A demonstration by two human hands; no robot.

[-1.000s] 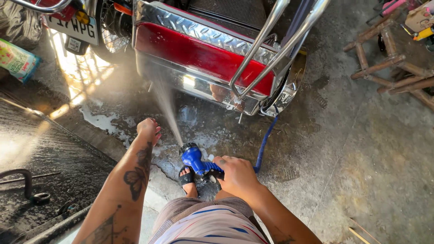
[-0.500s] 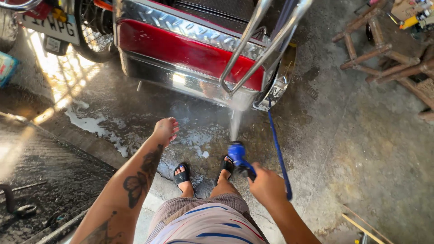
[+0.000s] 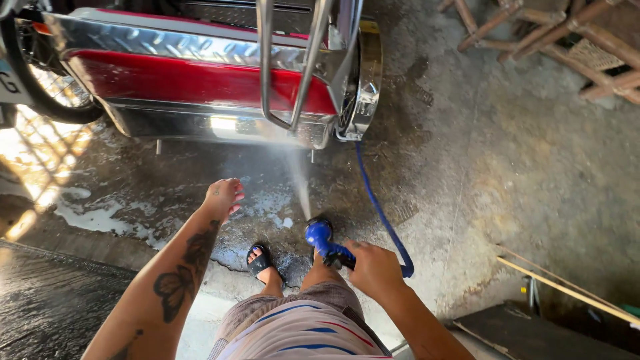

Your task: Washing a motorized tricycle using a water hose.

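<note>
My right hand (image 3: 375, 269) grips a blue spray nozzle (image 3: 323, 239) that shoots a thin jet of water up at the chrome lower edge of a red and chrome sidecar (image 3: 200, 80). A blue hose (image 3: 381, 213) runs from the nozzle back under the sidecar. My left hand (image 3: 222, 197) hangs out over the wet floor with its fingers loosely apart and nothing in it. My feet in black sandals (image 3: 260, 261) stand on wet concrete with patches of foam.
A motorcycle wheel (image 3: 40, 87) is at the far left. Wooden furniture legs (image 3: 533, 27) fill the top right corner. Wooden sticks (image 3: 560, 280) and a dark board (image 3: 527, 330) lie at the lower right. A dark wet slab (image 3: 47, 307) lies lower left.
The view has swung right, so the sidecar sits further left. My right hand has kept the nozzle spraying the sidecar's lower edge, now at its right part. The left hand stays out.
</note>
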